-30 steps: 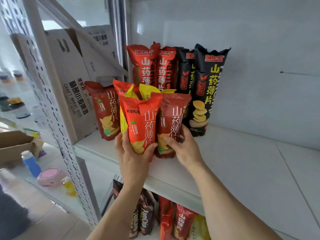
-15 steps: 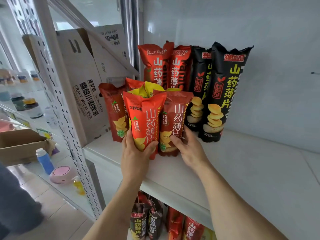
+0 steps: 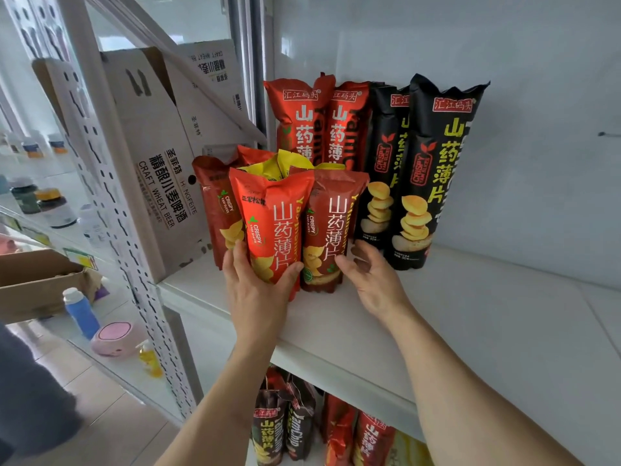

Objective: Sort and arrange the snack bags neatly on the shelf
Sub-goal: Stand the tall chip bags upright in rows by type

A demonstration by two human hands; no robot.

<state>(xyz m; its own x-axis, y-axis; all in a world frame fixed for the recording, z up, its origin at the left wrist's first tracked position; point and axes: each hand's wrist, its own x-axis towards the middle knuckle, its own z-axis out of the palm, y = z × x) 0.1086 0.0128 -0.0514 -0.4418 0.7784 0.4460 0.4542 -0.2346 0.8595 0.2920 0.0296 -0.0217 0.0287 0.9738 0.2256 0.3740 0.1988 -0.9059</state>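
On the white shelf (image 3: 470,324) stands a cluster of snack bags. My left hand (image 3: 258,290) grips the bottom of a short bright-red bag (image 3: 272,223) at the front. Beside it a short dark-red bag (image 3: 331,230) stands upright; my right hand (image 3: 373,280) touches its lower right side with thumb and loosely spread fingers. Another short red bag (image 3: 215,210) stands at the left, and yellow bags (image 3: 285,166) peek out behind. At the back stand two tall red bags (image 3: 302,119) and two tall black bags (image 3: 433,169).
A cardboard beer box (image 3: 158,183) leans against the shelf post on the left. More snack bags (image 3: 285,428) fill the shelf below. The neighbouring shelf at the left holds bottles, a blue bottle (image 3: 80,311) and a pink object (image 3: 114,338). The shelf's right part is bare.
The view has come closer to the bags. My right hand has loosened on the dark-red bag and shifted to its right side. My left hand keeps its grip on the bright-red bag.
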